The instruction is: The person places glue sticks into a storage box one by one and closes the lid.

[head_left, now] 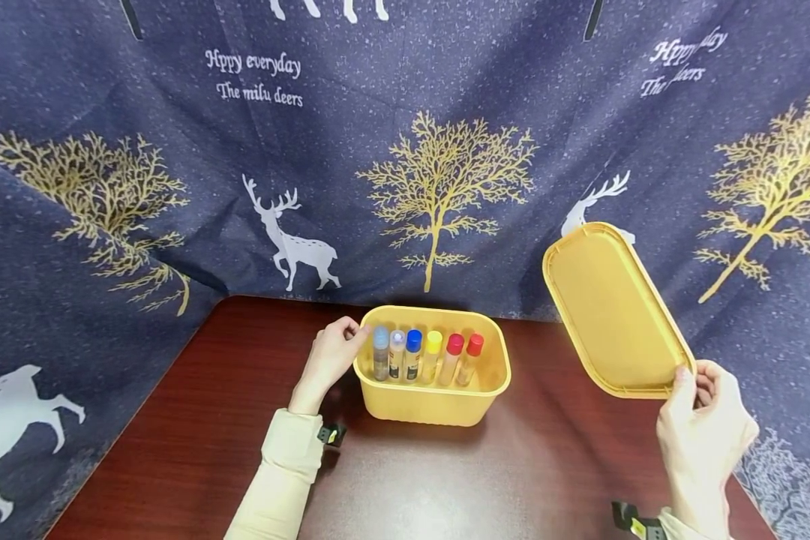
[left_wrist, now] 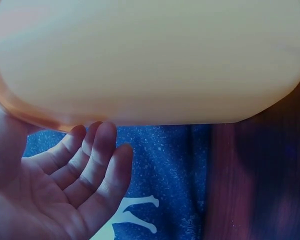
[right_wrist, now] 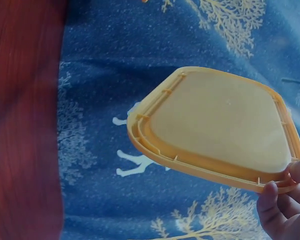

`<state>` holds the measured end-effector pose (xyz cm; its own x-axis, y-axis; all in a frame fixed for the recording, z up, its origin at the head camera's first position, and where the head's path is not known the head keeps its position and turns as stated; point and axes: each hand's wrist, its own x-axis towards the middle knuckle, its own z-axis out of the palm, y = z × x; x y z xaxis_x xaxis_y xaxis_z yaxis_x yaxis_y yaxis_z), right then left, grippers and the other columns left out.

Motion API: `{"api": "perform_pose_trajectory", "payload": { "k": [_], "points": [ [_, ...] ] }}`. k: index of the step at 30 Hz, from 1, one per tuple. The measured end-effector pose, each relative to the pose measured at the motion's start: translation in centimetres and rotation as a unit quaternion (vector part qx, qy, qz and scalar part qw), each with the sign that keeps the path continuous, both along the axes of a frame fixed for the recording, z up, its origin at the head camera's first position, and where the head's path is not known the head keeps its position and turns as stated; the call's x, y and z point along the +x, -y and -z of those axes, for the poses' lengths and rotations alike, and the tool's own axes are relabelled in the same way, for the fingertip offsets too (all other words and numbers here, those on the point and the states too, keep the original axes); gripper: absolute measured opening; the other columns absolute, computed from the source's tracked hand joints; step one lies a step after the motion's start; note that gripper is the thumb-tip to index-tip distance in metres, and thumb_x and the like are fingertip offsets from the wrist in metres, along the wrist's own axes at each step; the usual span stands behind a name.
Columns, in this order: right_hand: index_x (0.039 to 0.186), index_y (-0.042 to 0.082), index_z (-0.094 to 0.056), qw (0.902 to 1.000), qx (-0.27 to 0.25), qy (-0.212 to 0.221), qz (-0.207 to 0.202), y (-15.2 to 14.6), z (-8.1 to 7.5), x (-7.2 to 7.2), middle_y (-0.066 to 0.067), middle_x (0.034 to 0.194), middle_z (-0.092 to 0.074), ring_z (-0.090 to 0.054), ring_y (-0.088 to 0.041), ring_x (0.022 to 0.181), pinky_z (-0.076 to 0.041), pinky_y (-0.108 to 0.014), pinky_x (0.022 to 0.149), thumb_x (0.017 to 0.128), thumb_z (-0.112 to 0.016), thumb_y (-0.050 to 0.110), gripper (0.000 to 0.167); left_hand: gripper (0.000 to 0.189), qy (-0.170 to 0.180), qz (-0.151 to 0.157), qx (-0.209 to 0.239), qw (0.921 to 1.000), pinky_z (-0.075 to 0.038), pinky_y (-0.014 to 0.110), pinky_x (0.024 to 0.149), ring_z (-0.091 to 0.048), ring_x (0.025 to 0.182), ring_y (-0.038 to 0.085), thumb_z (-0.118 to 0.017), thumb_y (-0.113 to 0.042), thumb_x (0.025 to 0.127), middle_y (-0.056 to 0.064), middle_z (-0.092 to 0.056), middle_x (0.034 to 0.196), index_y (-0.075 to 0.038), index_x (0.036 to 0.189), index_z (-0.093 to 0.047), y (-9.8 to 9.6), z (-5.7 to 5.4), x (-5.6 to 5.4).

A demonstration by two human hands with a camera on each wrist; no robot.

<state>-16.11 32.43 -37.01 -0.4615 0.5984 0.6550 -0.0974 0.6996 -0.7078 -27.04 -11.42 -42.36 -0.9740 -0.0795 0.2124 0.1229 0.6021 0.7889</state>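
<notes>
A yellow plastic storage box (head_left: 425, 405) stands on the table with its top uncovered. Several clear tubes with coloured caps (head_left: 430, 356) stand in a row inside it, with grey, pale, blue, yellow and red tops. My left hand (head_left: 332, 352) grips the box's left rim; in the left wrist view its curled fingers (left_wrist: 107, 145) are at the rim's edge, the thumb mostly hidden. Held up off the table to the right, the matching yellow lid (head_left: 614, 315) shows its ribbed underside in the right wrist view. My right hand (head_left: 705, 420) pinches its lower corner between thumb and fingers.
The dark red-brown wooden table (head_left: 196, 420) runs under both arms. Behind it hangs a blue cloth (head_left: 337, 150) printed with deer and golden trees, which also drops along the sides. A dark strap device (head_left: 332, 435) sits at the left wrist.
</notes>
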Motion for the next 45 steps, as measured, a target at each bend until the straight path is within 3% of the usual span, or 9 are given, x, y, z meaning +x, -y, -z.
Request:
{"api": "perform_pose_trajectory", "payload": {
  "k": [3, 9, 16, 18, 23, 31, 33, 39, 45],
  "points": [
    [0.108, 0.008, -0.069, 0.9996, 0.008, -0.023, -0.012, 0.5, -0.4, 0.1, 0.031, 0.083, -0.051, -0.052, 0.017, 0.075, -0.040, -0.006, 0.071, 0.094, -0.060, 0.017, 0.019, 0.025, -0.003, 0.001, 0.000, 1.0000, -0.042, 0.033, 0.060, -0.053, 0.063, 0.019, -0.064, -0.036, 0.094, -0.001, -0.056, 0.069, -0.014, 0.084, -0.063, 0.0, 0.1, 0.0],
    [0.108, -0.004, -0.067, 0.9973, 0.030, -0.060, -0.030, 1.4, -1.1, 0.0, 0.029, 0.084, -0.053, -0.054, 0.016, 0.075, -0.041, -0.006, 0.070, 0.094, -0.060, 0.013, 0.024, 0.025, -0.007, 0.007, 0.002, 0.9999, -0.041, 0.032, 0.059, -0.052, 0.062, 0.019, -0.064, -0.037, 0.094, -0.001, -0.055, 0.069, -0.013, 0.084, -0.062, 0.1, 0.1, 0.0],
    [0.108, -0.010, -0.065, 0.9929, 0.072, -0.082, -0.047, 1.7, -1.1, -0.3, -0.016, 0.087, -0.068, -0.053, 0.018, 0.076, -0.041, -0.006, 0.070, 0.093, -0.060, 0.009, 0.024, 0.026, -0.011, 0.008, 0.004, 0.9999, -0.041, 0.032, 0.060, -0.052, 0.062, 0.019, -0.064, -0.037, 0.094, 0.000, -0.056, 0.070, -0.014, 0.084, -0.062, 0.2, 0.1, 0.1],
    [0.107, -0.010, -0.065, 0.9916, 0.079, -0.091, -0.048, 1.9, -1.2, -0.3, -0.020, 0.087, -0.067, -0.052, 0.019, 0.076, -0.040, -0.006, 0.070, 0.093, -0.060, 0.008, 0.024, 0.026, -0.011, 0.009, 0.001, 0.9999, -0.041, 0.032, 0.060, -0.052, 0.062, 0.018, -0.064, -0.037, 0.094, 0.000, -0.056, 0.070, -0.013, 0.084, -0.062, 0.1, 0.2, 0.1],
    [0.105, -0.009, -0.067, 0.9887, 0.078, -0.121, -0.042, 2.4, -1.4, -0.5, -0.021, 0.087, -0.068, -0.052, 0.018, 0.075, -0.039, -0.005, 0.070, 0.092, -0.062, 0.010, 0.023, 0.026, -0.011, 0.012, -0.001, 0.9999, -0.041, 0.032, 0.059, -0.051, 0.062, 0.018, -0.064, -0.037, 0.095, 0.000, -0.055, 0.070, -0.013, 0.085, -0.062, 0.0, 0.2, 0.0],
    [0.100, -0.009, -0.067, 0.9777, 0.124, -0.166, -0.034, 3.2, -1.6, -1.1, -0.023, 0.084, -0.067, -0.045, 0.018, 0.079, -0.033, -0.006, 0.072, 0.091, -0.064, 0.009, 0.020, 0.035, -0.005, 0.019, -0.012, 0.9997, -0.043, 0.035, 0.063, -0.054, 0.066, 0.021, -0.055, -0.045, 0.098, 0.001, -0.055, 0.069, -0.013, 0.087, -0.064, 0.5, -0.5, 0.0],
    [0.098, -0.010, -0.067, 0.9748, 0.133, -0.175, -0.035, 3.5, -1.8, -1.2, -0.024, 0.084, -0.067, -0.048, 0.011, 0.078, -0.032, -0.006, 0.073, 0.091, -0.064, 0.008, 0.019, 0.039, -0.007, 0.018, -0.022, 0.9996, -0.043, 0.036, 0.065, -0.055, 0.068, 0.022, -0.052, -0.048, 0.099, 0.001, -0.055, 0.069, -0.013, 0.087, -0.064, 0.7, -0.7, 0.0],
    [0.093, -0.011, -0.065, 0.9686, 0.148, -0.194, -0.048, 4.7, -2.4, -1.2, -0.025, 0.084, -0.065, -0.054, -0.031, 0.070, -0.032, -0.005, 0.078, 0.090, -0.062, 0.002, 0.014, 0.046, -0.022, 0.008, -0.054, 0.9983, -0.042, 0.038, 0.067, -0.054, 0.069, 0.024, -0.046, -0.055, 0.099, 0.002, -0.053, 0.069, -0.014, 0.089, -0.064, 1.6, -2.3, -0.2],
    [0.092, -0.011, -0.064, 0.9598, 0.167, -0.218, -0.056, 5.3, -2.6, -1.5, -0.026, 0.082, -0.064, -0.055, -0.040, 0.069, -0.031, -0.006, 0.079, 0.089, -0.063, 0.002, 0.013, 0.047, -0.050, 0.017, -0.091, 0.9945, -0.042, 0.039, 0.067, -0.055, 0.070, 0.024, -0.045, -0.055, 0.099, 0.002, -0.055, 0.070, -0.013, 0.090, -0.065, 1.5, -5.1, -0.4]
  ]
}}
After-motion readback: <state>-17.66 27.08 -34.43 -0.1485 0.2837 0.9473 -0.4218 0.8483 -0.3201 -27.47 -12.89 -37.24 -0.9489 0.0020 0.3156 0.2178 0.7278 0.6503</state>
